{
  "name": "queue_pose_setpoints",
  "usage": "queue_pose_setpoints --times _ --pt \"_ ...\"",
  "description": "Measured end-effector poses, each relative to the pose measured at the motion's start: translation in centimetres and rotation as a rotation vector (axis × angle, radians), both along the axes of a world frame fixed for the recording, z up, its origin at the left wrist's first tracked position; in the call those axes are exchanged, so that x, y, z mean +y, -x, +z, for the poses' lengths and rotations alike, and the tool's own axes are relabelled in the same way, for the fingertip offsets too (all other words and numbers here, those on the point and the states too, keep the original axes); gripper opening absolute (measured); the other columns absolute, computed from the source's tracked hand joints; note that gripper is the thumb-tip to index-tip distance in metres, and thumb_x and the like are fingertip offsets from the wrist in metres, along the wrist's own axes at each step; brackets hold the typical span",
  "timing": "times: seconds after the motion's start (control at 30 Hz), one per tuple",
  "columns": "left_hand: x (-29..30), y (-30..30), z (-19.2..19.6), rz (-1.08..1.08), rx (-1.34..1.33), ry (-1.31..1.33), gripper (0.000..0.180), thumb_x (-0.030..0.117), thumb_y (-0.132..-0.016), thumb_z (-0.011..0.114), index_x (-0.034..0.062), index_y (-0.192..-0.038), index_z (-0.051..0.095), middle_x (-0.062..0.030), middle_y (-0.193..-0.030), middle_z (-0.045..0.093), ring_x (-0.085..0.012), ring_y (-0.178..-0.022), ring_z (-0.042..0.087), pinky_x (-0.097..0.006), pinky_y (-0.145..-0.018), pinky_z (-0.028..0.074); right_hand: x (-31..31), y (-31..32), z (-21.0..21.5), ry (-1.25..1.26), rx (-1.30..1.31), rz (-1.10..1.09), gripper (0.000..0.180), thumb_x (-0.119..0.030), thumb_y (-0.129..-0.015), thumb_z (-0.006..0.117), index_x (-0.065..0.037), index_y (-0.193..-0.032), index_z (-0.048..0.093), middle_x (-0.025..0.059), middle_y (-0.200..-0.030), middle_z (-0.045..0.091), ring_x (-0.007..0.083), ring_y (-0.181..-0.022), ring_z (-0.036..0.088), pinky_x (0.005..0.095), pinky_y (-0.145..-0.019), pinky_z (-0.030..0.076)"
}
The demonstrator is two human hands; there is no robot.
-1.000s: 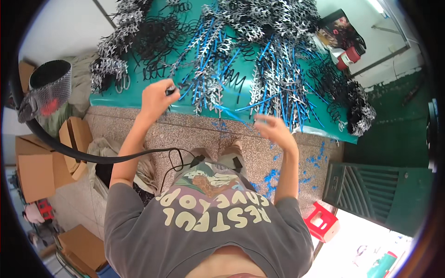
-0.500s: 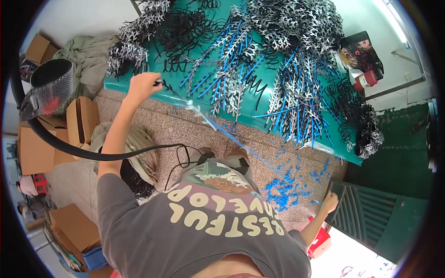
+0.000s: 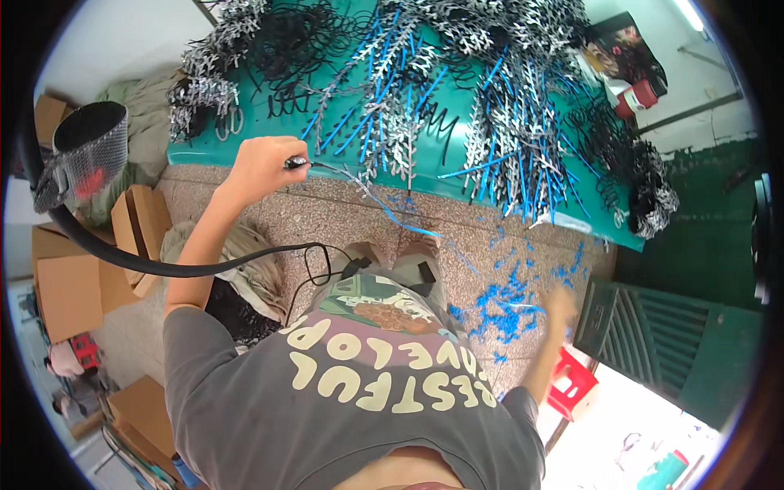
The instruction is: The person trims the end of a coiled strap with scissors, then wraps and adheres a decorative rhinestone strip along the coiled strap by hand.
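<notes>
My left hand (image 3: 265, 167) is closed in a fist around the dark end of a thin strand (image 3: 398, 220), just off the table's front edge. Dark near the fist, the strand turns blue as it sags rightward over the floor. Out to the right, my right hand (image 3: 559, 306) is smeared by motion, so its fingers cannot be read. A thin pale line (image 3: 523, 306) shows beside it; whether the hand holds it is unclear. Many blue scraps (image 3: 506, 314) lie on the floor beneath that hand.
Black-and-silver leafy sprigs (image 3: 400, 139) with blue stems and black coils (image 3: 302, 41) cover much of the green table (image 3: 286, 126). A black hose (image 3: 139, 263) with a mesh-covered nozzle (image 3: 90, 151) arcs across my left arm. Cardboard boxes (image 3: 69, 294) stand left; a red stool (image 3: 573, 384) stands right.
My left hand has shifted slightly right and down. My right hand has swung forward and a little inward. The strand, stretched fairly straight before, now curves and sags.
</notes>
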State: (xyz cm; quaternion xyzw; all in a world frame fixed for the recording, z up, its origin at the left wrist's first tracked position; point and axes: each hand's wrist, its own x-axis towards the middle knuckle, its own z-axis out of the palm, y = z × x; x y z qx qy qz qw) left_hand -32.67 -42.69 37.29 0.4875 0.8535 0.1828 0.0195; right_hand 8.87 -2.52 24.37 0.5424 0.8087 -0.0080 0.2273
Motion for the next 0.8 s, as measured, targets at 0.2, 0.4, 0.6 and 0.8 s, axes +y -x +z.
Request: queue_pose_setpoints --times 0.2,0.4,0.6,0.8 --pt "1.4 -3.1 0.9 -0.069 -0.016 -0.035 0.011 0.015 -0.068 0.065 0.0076 -0.072 0.058 -0.0065 -0.069 0.058 -0.0248 -0.062 0.057 -0.032 -0.054 0.043 -16.8 21.9 0.2 0.854 1.229 0.539 0.074 -0.028 -0.069 0.073 -0.004 -0.13 0.038 0.0178 -0.131 0.041 0.0281 -0.123 0.038 0.0356 -0.101 0.03" --pt "-0.1 -4.6 1.6 0.238 -0.156 -0.057 0.013 0.015 -0.068 0.064 0.0048 -0.072 0.059 -0.006 -0.066 0.058 -0.0177 -0.058 0.056 -0.028 -0.052 0.041 -20.5 26.1 -6.2 1.606 0.914 0.288 0.075 -0.029 -0.067 0.075 -0.001 -0.127 0.04 0.0188 -0.127 0.043 0.0253 -0.121 0.04 0.0373 -0.099 0.032" --pt "-1.8 -7.6 1.9 0.481 -0.445 -0.172 0.015 0.013 -0.069 0.062 -0.0007 -0.07 0.057 -0.002 -0.062 0.055 -0.0065 -0.058 0.047 -0.024 -0.053 0.037 -20.9 24.0 -2.8 0.924 1.362 0.726 0.073 -0.027 -0.069 0.074 -0.001 -0.126 0.038 0.0205 -0.126 0.042 0.0302 -0.12 0.039 0.0392 -0.1 0.03" --pt "-0.6 -9.9 2.0 0.453 -0.567 -0.231 0.015 0.012 -0.071 0.063 -0.0005 -0.067 0.055 0.0025 -0.061 0.052 -0.0038 -0.057 0.041 -0.022 -0.051 0.033 -19.3 24.5 -4.4 0.852 1.323 0.644 0.028 -0.017 -0.074 0.067 -0.004 -0.099 0.061 0.018 -0.114 0.049 0.0311 -0.108 0.044 0.0386 -0.091 0.035"
